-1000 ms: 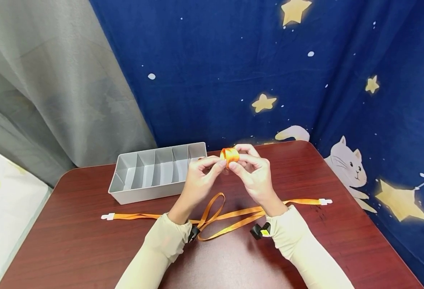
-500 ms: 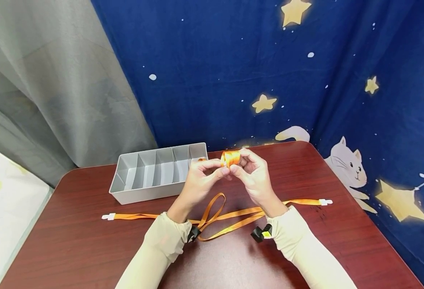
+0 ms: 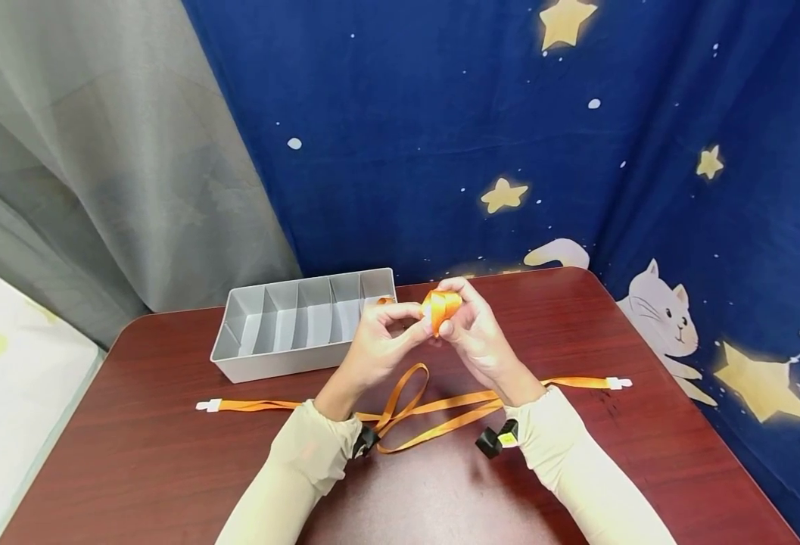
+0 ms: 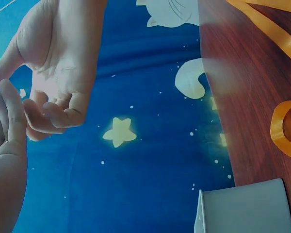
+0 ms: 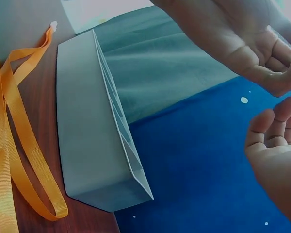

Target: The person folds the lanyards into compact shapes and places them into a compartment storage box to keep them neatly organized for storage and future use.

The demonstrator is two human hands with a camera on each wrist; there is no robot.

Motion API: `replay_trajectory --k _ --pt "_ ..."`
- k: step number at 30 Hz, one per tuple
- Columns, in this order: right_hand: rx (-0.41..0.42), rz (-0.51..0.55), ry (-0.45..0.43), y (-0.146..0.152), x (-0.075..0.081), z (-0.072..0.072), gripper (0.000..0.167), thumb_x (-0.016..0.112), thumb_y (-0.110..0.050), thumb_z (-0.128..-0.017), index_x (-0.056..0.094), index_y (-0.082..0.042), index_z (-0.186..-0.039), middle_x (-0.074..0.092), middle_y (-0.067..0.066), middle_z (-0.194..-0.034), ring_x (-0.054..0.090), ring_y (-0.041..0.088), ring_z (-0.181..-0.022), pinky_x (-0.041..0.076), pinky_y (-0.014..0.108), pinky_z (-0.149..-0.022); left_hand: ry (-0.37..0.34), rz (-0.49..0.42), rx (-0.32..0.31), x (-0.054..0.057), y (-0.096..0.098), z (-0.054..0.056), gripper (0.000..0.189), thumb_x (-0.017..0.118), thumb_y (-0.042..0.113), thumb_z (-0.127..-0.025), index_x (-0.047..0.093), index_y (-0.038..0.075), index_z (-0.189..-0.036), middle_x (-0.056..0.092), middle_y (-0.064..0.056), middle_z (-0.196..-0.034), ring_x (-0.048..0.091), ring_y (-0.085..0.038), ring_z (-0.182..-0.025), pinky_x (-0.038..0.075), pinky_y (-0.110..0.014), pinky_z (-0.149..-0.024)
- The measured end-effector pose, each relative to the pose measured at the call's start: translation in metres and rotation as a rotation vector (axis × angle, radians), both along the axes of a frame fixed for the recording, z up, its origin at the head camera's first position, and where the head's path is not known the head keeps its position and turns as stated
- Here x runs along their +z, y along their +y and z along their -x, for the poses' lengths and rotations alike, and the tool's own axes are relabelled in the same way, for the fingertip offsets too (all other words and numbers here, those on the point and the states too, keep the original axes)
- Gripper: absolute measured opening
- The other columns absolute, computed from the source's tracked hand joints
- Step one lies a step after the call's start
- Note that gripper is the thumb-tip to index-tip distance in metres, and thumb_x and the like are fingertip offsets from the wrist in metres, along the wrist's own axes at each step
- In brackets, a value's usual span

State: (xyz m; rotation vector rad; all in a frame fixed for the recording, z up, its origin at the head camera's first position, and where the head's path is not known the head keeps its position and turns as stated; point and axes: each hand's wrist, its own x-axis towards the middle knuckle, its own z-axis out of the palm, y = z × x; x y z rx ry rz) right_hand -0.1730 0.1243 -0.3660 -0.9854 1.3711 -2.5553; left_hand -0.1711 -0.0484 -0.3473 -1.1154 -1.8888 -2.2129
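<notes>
A rolled-up orange lanyard (image 3: pixel 444 305) is held between both hands above the table, near the right end of the grey box. My left hand (image 3: pixel 375 344) pinches its left edge between thumb and index finger. On the other side, my right hand (image 3: pixel 484 342) grips the roll with thumb and curled fingers. Both wrist views show the hands at the frame's side, without the roll. Below the hands lie more orange lanyards (image 3: pixel 440 405), crossed and looped, with a white clip (image 3: pixel 209 406) at the left end and another white clip (image 3: pixel 619 384) at the right.
The grey box (image 3: pixel 291 362), divided into several compartments, stands at the back left of the dark red table (image 3: pixel 168 469). Something orange (image 3: pixel 384 300) shows in its rightmost compartment. A grey curtain (image 3: pixel 127 151) and a blue star-patterned curtain (image 3: pixel 400 151) hang behind.
The orange roll has turned in the fingers, its open end less visible now. The right fingers have shifted around it. The lanyards on the table and the box stay put.
</notes>
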Motion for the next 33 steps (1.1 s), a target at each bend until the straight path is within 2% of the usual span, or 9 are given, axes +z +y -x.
replay_trajectory --k 2,10,14,16,19,21,24,28,33 --pt "-0.021 -0.005 -0.017 -0.001 -0.001 0.0 0.053 0.079 -0.03 -0.082 0.05 -0.014 -0.123 0.063 0.003 -0.101 0.063 0.012 -0.082 0.053 0.021 -0.069 -0.01 0.007 0.017 0.0 0.0 0.0 0.025 0.07 0.008 -0.093 0.066 -0.016 -0.098 0.069 -0.01 -0.087 0.07 -0.021 -0.073 0.059 -0.032 -0.073" --pt "-0.171 -0.058 -0.08 -0.012 -0.005 0.003 0.064 0.081 -0.042 -0.076 0.05 -0.012 -0.123 0.061 0.006 -0.114 0.064 0.015 -0.092 0.055 0.025 -0.079 0.029 -0.007 0.171 -0.005 -0.009 0.008 0.022 0.066 0.001 -0.093 0.064 -0.02 -0.098 0.069 -0.012 -0.086 0.069 -0.013 -0.073 0.057 -0.024 -0.071" --pt "-0.219 -0.082 -0.074 -0.017 -0.013 0.009 0.064 0.08 -0.043 -0.078 0.052 -0.005 -0.122 0.06 0.005 -0.105 0.059 0.015 -0.085 0.051 0.022 -0.073 0.003 -0.01 0.251 -0.004 -0.016 0.013 0.015 0.062 -0.007 -0.091 0.064 -0.021 -0.097 0.069 -0.019 -0.083 0.069 -0.014 -0.07 0.057 -0.023 -0.067" --pt "-0.272 -0.13 -0.056 -0.019 -0.017 0.014 0.055 0.077 -0.034 -0.086 0.053 0.002 -0.12 0.059 0.005 -0.1 0.056 0.016 -0.081 0.048 0.022 -0.069 0.0 0.005 0.315 -0.003 -0.022 0.015 0.012 0.062 -0.009 -0.091 0.065 -0.02 -0.096 0.068 -0.026 -0.081 0.068 -0.013 -0.068 0.056 -0.022 -0.064" --pt "-0.393 -0.299 -0.003 -0.022 -0.025 0.021 0.039 0.07 -0.017 -0.095 0.054 0.01 -0.118 0.06 0.007 -0.097 0.058 0.016 -0.08 0.048 0.022 -0.07 0.013 0.029 0.405 -0.004 -0.03 0.021 0.011 0.064 -0.007 -0.091 0.066 -0.018 -0.094 0.067 -0.03 -0.081 0.068 -0.009 -0.067 0.056 -0.022 -0.064" --pt "-0.473 -0.444 0.044 -0.024 -0.03 0.025 0.026 0.067 -0.008 -0.095 0.06 0.006 -0.115 0.063 0.009 -0.096 0.06 0.017 -0.079 0.049 0.024 -0.071 0.029 0.06 0.471 -0.007 -0.037 0.026 0.012 0.066 -0.006 -0.09 0.068 -0.017 -0.094 0.068 -0.032 -0.082 0.068 -0.007 -0.068 0.057 -0.021 -0.066" --pt "-0.552 -0.63 0.117 -0.028 -0.037 0.026 0.024 0.072 -0.011 -0.092 0.066 -0.003 -0.113 0.067 0.011 -0.098 0.063 0.016 -0.08 0.052 0.03 -0.073 0.042 0.111 0.565 -0.013 -0.049 0.034 0.013 0.068 -0.002 -0.091 0.07 -0.015 -0.093 0.069 -0.029 -0.082 0.067 -0.006 -0.069 0.056 -0.02 -0.068" --pt "-0.616 -0.773 0.221 -0.033 -0.043 0.026 0.025 0.077 -0.015 -0.088 0.069 -0.007 -0.111 0.069 0.009 -0.098 0.065 0.017 -0.079 0.055 0.043 -0.073 -0.002 0.181 0.687 -0.024 -0.067 0.045 0.015 0.07 0.004 -0.091 0.073 -0.011 -0.093 0.071 -0.024 -0.082 0.066 -0.005 -0.066 0.054 -0.017 -0.067" --pt "-0.79 -0.991 0.454 -0.037 -0.051 0.029 0.022 0.077 -0.016 -0.088 0.071 -0.007 -0.107 0.069 0.004 -0.101 0.065 0.021 -0.091 0.054 0.042 -0.082 -0.031 0.324 0.818 -0.035 -0.081 0.054 0.016 0.071 0.008 -0.091 0.075 -0.008 -0.09 0.072 -0.02 -0.078 0.063 -0.007 -0.062 0.047 -0.014 -0.056"
